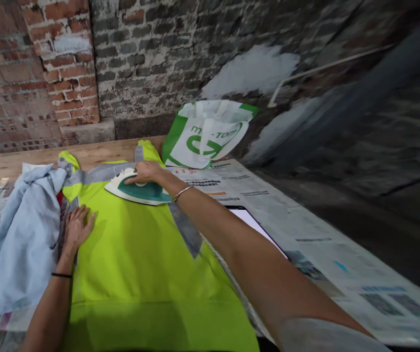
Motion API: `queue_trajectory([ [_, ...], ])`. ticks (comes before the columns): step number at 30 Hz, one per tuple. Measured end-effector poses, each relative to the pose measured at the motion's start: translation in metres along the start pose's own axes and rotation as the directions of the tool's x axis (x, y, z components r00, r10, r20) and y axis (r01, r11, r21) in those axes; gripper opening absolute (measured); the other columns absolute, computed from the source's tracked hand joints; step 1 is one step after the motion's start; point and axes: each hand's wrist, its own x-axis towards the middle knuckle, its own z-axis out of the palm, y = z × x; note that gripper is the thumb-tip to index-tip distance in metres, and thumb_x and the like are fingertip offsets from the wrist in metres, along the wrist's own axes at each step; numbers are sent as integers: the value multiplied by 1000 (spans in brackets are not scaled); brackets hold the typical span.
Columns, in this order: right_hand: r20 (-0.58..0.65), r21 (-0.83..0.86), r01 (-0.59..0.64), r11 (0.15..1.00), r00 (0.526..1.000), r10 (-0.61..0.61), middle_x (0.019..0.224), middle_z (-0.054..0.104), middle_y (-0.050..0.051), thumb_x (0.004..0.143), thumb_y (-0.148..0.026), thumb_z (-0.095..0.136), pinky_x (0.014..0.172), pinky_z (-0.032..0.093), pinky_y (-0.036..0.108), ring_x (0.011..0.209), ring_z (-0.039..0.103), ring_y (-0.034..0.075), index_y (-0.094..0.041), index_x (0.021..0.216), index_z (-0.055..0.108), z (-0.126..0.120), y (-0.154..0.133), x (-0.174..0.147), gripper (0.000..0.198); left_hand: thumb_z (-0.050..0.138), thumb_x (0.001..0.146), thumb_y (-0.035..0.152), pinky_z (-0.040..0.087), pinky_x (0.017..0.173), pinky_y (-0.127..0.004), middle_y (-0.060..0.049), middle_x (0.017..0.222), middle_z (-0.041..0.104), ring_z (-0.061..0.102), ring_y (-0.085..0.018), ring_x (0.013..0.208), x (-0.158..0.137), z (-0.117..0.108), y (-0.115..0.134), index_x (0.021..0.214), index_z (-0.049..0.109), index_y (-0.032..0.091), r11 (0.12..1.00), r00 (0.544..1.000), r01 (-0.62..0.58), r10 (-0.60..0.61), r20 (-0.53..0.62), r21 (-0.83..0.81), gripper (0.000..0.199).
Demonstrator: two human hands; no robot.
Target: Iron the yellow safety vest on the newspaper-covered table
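Note:
A bright yellow garment with grey bands point(129, 254) lies spread out in front of me. On its upper part rests a green and white clothes iron point(144, 191), its pointed end toward the left. My right hand point(147, 172) is closed around the iron's handle. At the garment's left edge my left hand point(78, 226) lies flat, fingers stretched out, touching the fabric. Just left of that hand is a crumpled light blue cloth point(30, 234).
A white and green bag point(210, 134) stands behind the garment. Newspaper sheets point(327, 259) cover the right side. A device with a lit screen point(254, 222) lies partly under my right forearm. A brick wall point(147, 63) rises at the back.

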Motion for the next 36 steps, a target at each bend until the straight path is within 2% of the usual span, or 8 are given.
queue_trajectory([
  [5,85,-36,184,982,980,-180,106,81,13,80,-80,72,77,49,32,102,74,31,-21,102,81,-4,-8,-29,63,38,107,43,37,123,-50,-7,151,64,53,-29,145,2,-1,1,134,71,25,1000,1000,14,-14,3,-3,46],
  [10,129,-17,304,952,945,-300,100,83,10,79,-79,74,71,45,28,99,76,28,-23,98,81,-7,-25,-76,60,33,108,42,36,124,-49,-7,152,64,52,-28,147,6,-5,1,136,70,24,999,999,33,-32,35,-12,50],
  [18,150,-9,383,924,914,-377,96,84,8,79,-75,77,71,47,27,97,78,28,-28,100,83,-6,-56,-163,52,33,107,41,34,125,-52,-11,152,63,50,-30,148,7,-11,1,135,70,20,997,998,47,-45,48,-53,51],
  [23,175,-12,389,921,908,-381,92,83,10,81,-72,78,70,48,28,94,79,30,-27,98,83,-8,-65,-194,49,33,106,40,39,123,-50,-11,146,68,54,-29,145,7,-10,0,131,71,21,994,999,53,-52,12,-91,49],
  [29,150,-67,294,953,948,-282,99,83,13,86,-76,71,74,50,31,101,78,33,-24,104,81,-5,-77,-193,56,27,108,39,40,123,-49,-14,143,70,58,-28,142,6,-7,-3,139,66,17,987,997,71,-75,-21,-143,54],
  [36,51,-79,205,976,978,-201,112,81,17,88,-80,64,84,54,33,110,75,34,-22,111,81,2,-91,-137,65,21,109,43,41,123,-49,-17,151,64,58,-30,142,5,-2,-5,151,55,13,977,989,135,-143,-41,-164,62],
])
